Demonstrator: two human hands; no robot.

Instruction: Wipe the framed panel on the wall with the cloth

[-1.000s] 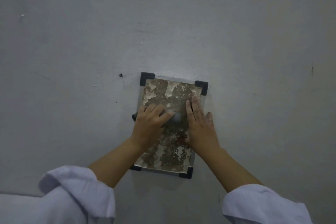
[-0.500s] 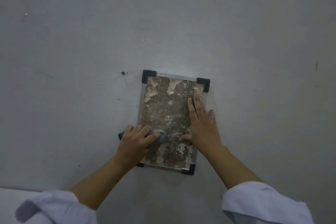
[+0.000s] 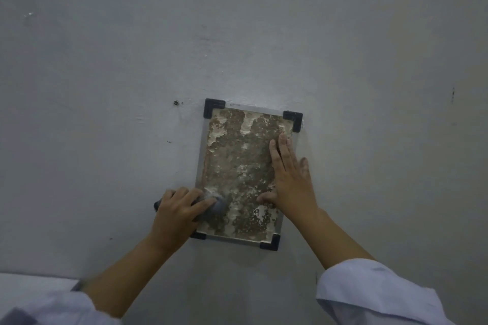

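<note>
A framed panel [image 3: 237, 155] hangs on the grey wall, with a silver rim, black corner caps and a mottled brown and white surface. My left hand [image 3: 179, 210] is shut on a dark grey cloth [image 3: 217, 206] and presses it against the panel's lower left part, half over the left rim. Most of the cloth is hidden under my fingers. My right hand [image 3: 290, 177] lies flat with fingers together on the panel's right side, its outer fingers over the right rim.
The grey wall [image 3: 105, 60] fills the view. A small dark screw hole [image 3: 175, 102] sits left of the panel's top corner. A pale ledge [image 3: 26, 282] shows at the bottom left. White sleeves cover both forearms below.
My left hand with the cloth has slid from the panel's middle down to its lower left edge. My right hand has stayed flat on the right side.
</note>
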